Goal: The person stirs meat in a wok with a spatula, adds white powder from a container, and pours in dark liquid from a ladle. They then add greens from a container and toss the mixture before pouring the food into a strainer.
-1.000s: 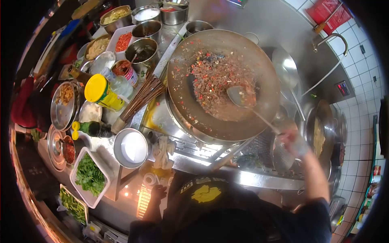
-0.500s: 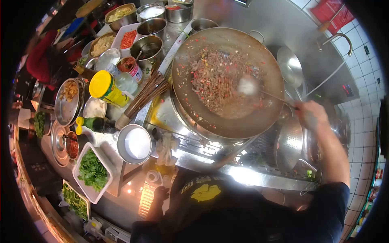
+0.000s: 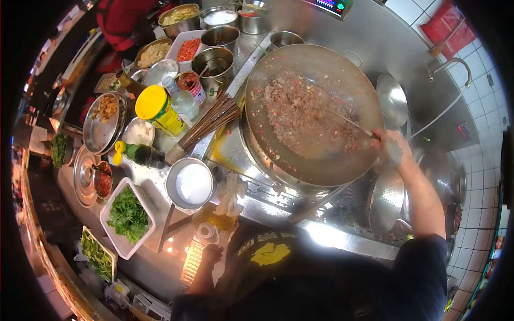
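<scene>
My right hand (image 3: 393, 148) is closed round the handle of a ladle (image 3: 349, 122) at the right rim of a large wok (image 3: 342, 170). The ladle's head is sunk in chopped browned meat (image 3: 292, 109) mixed with red bits, so it cannot be made out. Steam hazes the wok. Low by my body, my left hand (image 3: 212, 253) hangs in shadow near a bottle of yellowish oil (image 3: 209, 227); its fingers are too dark to read. A white-filled metal pot (image 3: 191, 184) stands above that bottle.
Beside the wok lie a bamboo brush (image 3: 206, 128) and a yellow-lidded tub (image 3: 159, 109). A tray of green herbs (image 3: 128, 216) sits at lower left. Right of the wok rests a perforated strainer (image 3: 386, 200). A person in red (image 3: 123, 24) stands at upper left.
My right hand has moved left toward the wok, pushing the ladle into the meat; its pale head showed before. The whole view has shifted, and the person in red shows differently.
</scene>
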`<state>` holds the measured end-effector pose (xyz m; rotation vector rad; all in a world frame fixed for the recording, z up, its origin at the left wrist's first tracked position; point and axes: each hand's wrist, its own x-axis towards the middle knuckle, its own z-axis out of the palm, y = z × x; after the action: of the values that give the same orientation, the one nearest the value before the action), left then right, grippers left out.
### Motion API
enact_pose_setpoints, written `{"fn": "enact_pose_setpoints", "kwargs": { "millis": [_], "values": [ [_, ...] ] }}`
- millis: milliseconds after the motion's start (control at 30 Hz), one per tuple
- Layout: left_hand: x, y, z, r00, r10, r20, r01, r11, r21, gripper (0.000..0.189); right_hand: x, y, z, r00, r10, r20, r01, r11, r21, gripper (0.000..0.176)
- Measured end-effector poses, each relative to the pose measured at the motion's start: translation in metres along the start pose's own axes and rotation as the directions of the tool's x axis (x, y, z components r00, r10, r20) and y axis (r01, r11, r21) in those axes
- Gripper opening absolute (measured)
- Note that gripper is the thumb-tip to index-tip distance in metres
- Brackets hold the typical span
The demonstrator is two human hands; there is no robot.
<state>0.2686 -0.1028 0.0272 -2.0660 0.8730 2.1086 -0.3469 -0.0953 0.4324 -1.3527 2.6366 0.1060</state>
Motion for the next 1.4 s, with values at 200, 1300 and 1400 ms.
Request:
{"fn": "enact_pose_setpoints", "kwargs": {
  "millis": [200,1300,1400],
  "values": [
    [0.022,-0.024,-0.008,0.996,-0.005,0.091,0.012,0.997,-0.07,0.025,0.041,-0.029,0.074,0.951,-0.308,-0.029,0.308,0.951,-0.013,0.021],
    [-0.012,-0.02,0.009,0.995,-0.028,-0.093,0.026,0.999,-0.025,0.046,0.005,0.193,0.037,0.819,-0.045,0.572,-0.337,0.77,0.542,0.025],
    [0.006,-0.034,0.01,0.995,0.038,-0.091,-0.02,0.982,0.189,0.046,0.027,0.082,0.107,0.93,-0.367,0.037,0.368,0.93,-0.013,0.032]
  ]
}}
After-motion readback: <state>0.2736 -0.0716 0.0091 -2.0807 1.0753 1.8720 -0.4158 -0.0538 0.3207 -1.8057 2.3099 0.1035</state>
